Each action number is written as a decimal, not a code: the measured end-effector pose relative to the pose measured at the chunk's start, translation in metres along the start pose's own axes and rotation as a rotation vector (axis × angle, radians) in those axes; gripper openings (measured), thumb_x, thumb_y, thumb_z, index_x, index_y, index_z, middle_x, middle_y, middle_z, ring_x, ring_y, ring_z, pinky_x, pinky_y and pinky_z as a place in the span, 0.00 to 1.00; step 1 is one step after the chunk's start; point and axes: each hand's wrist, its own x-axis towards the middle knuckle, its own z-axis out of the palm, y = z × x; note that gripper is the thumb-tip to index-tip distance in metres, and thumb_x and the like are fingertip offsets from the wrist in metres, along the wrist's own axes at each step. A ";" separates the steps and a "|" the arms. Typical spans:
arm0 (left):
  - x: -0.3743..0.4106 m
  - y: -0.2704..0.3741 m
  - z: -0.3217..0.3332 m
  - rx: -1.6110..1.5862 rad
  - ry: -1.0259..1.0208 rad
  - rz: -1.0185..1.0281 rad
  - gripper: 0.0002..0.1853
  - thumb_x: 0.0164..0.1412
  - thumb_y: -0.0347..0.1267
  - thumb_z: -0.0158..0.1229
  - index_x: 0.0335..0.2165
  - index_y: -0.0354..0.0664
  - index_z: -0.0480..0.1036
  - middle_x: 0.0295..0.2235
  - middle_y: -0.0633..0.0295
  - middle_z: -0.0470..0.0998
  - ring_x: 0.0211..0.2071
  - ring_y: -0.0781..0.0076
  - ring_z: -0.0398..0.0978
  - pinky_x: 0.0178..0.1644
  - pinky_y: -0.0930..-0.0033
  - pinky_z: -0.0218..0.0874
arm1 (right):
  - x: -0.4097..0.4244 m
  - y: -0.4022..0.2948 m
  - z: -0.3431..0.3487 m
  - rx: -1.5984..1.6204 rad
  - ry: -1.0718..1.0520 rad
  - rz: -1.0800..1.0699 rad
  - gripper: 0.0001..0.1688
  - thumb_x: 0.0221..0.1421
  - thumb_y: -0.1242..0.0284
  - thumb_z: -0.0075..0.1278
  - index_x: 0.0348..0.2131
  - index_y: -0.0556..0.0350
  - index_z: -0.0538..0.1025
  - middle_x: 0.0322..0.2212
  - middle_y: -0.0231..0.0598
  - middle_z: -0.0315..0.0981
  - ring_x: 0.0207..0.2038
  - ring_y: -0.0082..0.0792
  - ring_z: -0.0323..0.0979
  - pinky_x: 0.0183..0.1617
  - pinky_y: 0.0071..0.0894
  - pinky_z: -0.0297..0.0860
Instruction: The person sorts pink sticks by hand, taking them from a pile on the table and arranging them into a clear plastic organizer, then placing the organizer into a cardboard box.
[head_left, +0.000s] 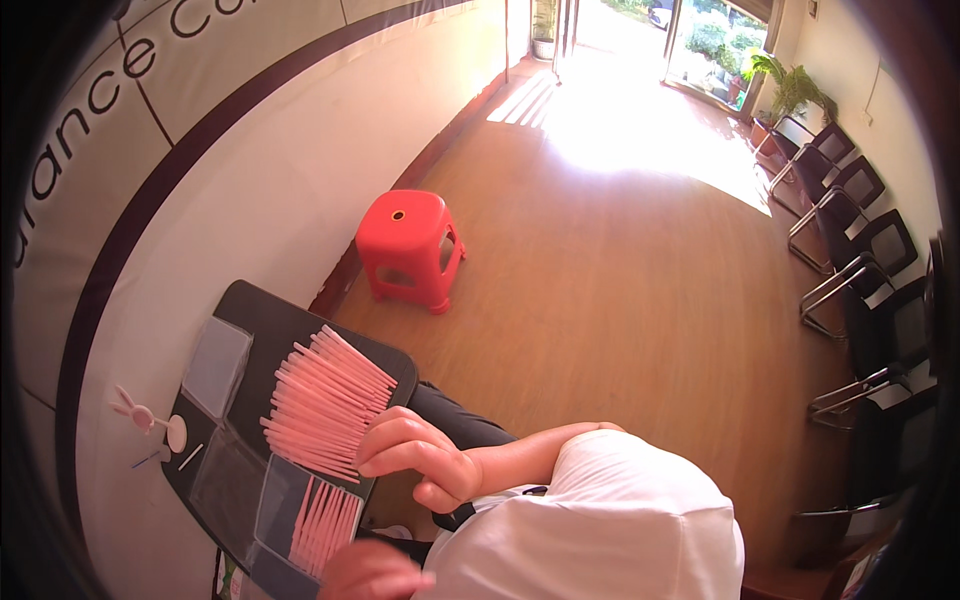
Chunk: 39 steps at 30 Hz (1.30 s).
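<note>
On a dark table (279, 315) a wide, fanned row of slim pink sticks (322, 405) lies side by side. My right hand (420, 457) is at the near ends of this row, fingers bent and thumb apart, with no object visible in it. Whether its fingertips touch the sticks I cannot tell. Below the row, a clear plastic tray (279, 499) holds a smaller group of pink sticks (324, 525). My left hand (371, 574) is blurred at the bottom edge, close to this group's lower end. What it holds, if anything, is hidden.
A clear flat plastic case (217, 364), a white stick (191, 457) and a rabbit-shaped stand (176, 433) are along the table's wall side. Beyond the table, a red plastic stool (409, 247) stands on the wooden floor (600, 315). Black chairs (885, 240) line the right wall.
</note>
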 end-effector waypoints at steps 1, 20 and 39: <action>-0.003 0.011 -0.016 -0.181 -0.241 0.032 0.10 0.64 0.36 0.63 0.33 0.40 0.81 0.34 0.60 0.81 0.34 0.61 0.79 0.40 0.58 0.70 | -0.001 -0.001 0.000 0.026 -0.004 0.019 0.28 0.77 0.57 0.34 0.52 0.64 0.73 0.47 0.50 0.72 0.49 0.49 0.71 0.57 0.47 0.67; 0.009 -0.014 -0.005 -0.263 -0.205 0.003 0.11 0.65 0.37 0.63 0.33 0.40 0.81 0.34 0.60 0.81 0.34 0.60 0.79 0.39 0.58 0.70 | 0.002 -0.014 0.015 0.074 -0.128 0.032 0.31 0.79 0.55 0.33 0.52 0.65 0.74 0.47 0.49 0.74 0.48 0.48 0.73 0.55 0.45 0.70; -0.041 -0.008 -0.010 -0.208 -0.214 0.142 0.12 0.65 0.38 0.63 0.32 0.40 0.81 0.34 0.60 0.81 0.34 0.60 0.79 0.39 0.57 0.70 | 0.006 -0.002 0.022 0.060 -0.245 0.040 0.31 0.77 0.52 0.35 0.48 0.63 0.76 0.46 0.47 0.76 0.46 0.48 0.74 0.53 0.47 0.69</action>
